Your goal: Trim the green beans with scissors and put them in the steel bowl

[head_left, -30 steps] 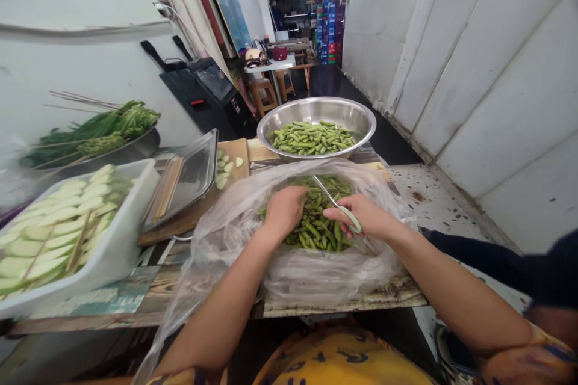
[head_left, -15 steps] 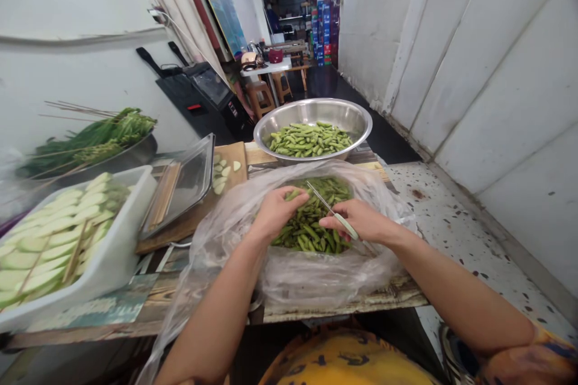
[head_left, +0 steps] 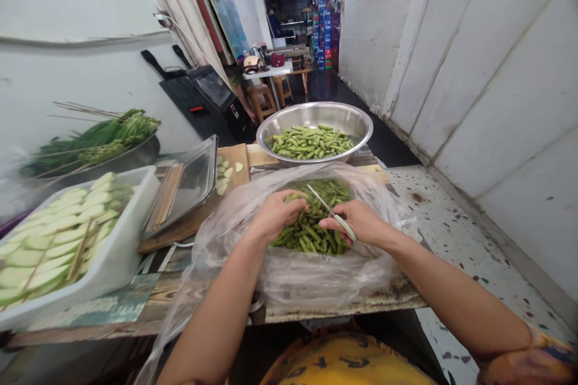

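A clear plastic bag [head_left: 311, 277] full of green bean pods [head_left: 316, 234] lies open on the table edge before me. My left hand [head_left: 276, 215] is closed round a pod over the bag. My right hand [head_left: 361, 222] grips pale-handled scissors [head_left: 332, 213], whose blades point up and left toward the pod. Behind the bag stands a steel bowl [head_left: 356, 117] holding more green pods [head_left: 311, 140].
A white tub [head_left: 126, 240] of sliced pale gourd on skewers sits at left, with a metal tray [head_left: 192, 180] on a wooden board [head_left: 237, 159] beside it. A pan of skewered greens [head_left: 94, 138] stands behind. A white panelled wall runs along the right.
My left hand came up out of the pods with one pod pinched in it. The scissors stayed near it. A dark sleeve at the right edge left the view.
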`<control>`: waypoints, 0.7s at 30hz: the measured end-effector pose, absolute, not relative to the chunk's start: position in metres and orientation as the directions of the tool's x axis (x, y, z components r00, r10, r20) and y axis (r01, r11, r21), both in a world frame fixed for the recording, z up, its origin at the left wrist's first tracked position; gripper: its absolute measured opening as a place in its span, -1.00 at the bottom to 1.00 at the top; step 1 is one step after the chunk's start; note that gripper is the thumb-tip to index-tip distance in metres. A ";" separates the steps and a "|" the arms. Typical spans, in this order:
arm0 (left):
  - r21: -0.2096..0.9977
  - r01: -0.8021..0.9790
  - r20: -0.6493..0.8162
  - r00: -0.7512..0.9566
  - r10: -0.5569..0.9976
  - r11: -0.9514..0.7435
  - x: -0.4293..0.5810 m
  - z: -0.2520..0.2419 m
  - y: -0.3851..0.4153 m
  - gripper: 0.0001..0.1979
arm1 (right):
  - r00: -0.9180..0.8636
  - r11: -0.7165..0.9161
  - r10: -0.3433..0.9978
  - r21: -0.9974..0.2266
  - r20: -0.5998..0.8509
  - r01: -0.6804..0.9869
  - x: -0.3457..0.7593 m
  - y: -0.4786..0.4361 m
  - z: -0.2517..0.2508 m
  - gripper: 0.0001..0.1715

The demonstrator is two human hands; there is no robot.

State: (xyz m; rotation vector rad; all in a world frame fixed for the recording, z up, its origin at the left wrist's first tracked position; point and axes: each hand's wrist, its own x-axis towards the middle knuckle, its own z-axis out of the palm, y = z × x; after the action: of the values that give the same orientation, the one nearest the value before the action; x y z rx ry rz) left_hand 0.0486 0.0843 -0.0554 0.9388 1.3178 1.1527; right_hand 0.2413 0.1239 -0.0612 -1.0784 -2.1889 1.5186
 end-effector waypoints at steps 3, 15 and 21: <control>0.983 -0.126 -0.156 -0.195 0.968 0.133 0.049 -0.056 0.085 -0.73 | -0.726 0.055 0.634 -0.921 -0.267 0.386 0.240 0.123 -0.055 -0.47; 0.975 -0.224 -0.079 -0.386 0.919 -0.010 0.047 -0.066 0.089 -0.67 | -0.755 0.063 0.586 -0.912 -0.296 0.406 0.241 0.117 -0.045 -0.48; 0.967 -0.226 -0.180 -0.279 0.943 0.118 0.054 -0.056 0.083 -0.63 | -0.734 0.186 0.622 -0.859 -0.272 0.477 0.240 0.118 -0.052 -0.47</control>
State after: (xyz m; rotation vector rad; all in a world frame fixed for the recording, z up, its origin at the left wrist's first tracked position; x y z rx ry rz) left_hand 0.0537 0.0831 -0.0555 0.7852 1.3310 1.3974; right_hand 0.2396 0.1176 -0.0520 -1.0780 -2.3100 1.5894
